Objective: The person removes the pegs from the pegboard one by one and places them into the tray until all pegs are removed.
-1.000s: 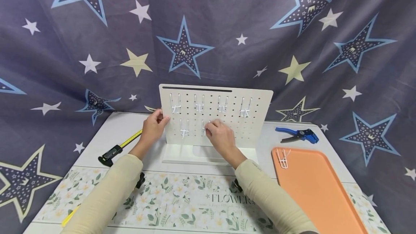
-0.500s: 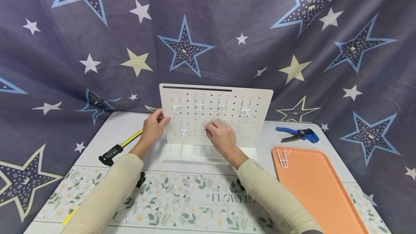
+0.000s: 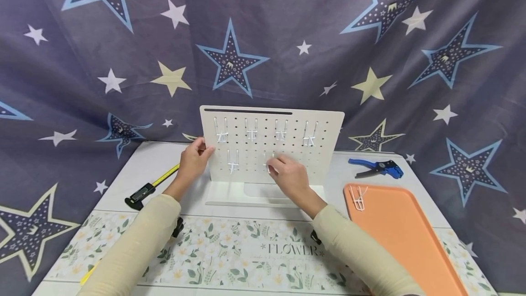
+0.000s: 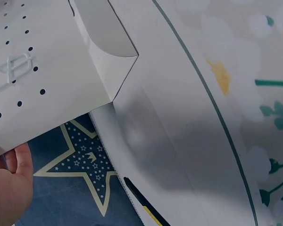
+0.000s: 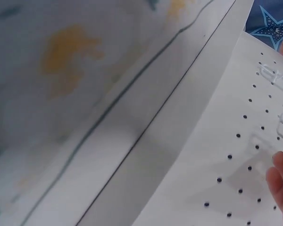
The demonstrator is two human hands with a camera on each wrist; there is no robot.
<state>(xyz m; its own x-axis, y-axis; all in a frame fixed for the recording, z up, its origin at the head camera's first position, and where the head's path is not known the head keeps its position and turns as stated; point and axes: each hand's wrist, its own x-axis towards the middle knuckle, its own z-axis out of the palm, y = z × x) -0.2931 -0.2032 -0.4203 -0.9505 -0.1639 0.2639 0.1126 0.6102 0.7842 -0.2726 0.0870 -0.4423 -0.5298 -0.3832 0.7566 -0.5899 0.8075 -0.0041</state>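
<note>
Pegboard (image 3: 259, 146), one, upright on counter (image 3: 144, 163). Wire hooks on its face: four in the upper row (image 3: 222, 137), one lower left (image 3: 233, 166). Sixth hook (image 3: 266, 165) lies against the lower middle of the board, pinched in the fingers of the right hand (image 3: 291, 175). At least one more wire hook (image 3: 357, 199) on the single orange tray (image 3: 398, 232); overlap there obscures the count. One blue wire stripper (image 3: 380, 169) behind the tray. Left hand (image 3: 193, 161) grips the board's left edge, fingers narrow. Both forearms reach forward, angled inward.
</note>
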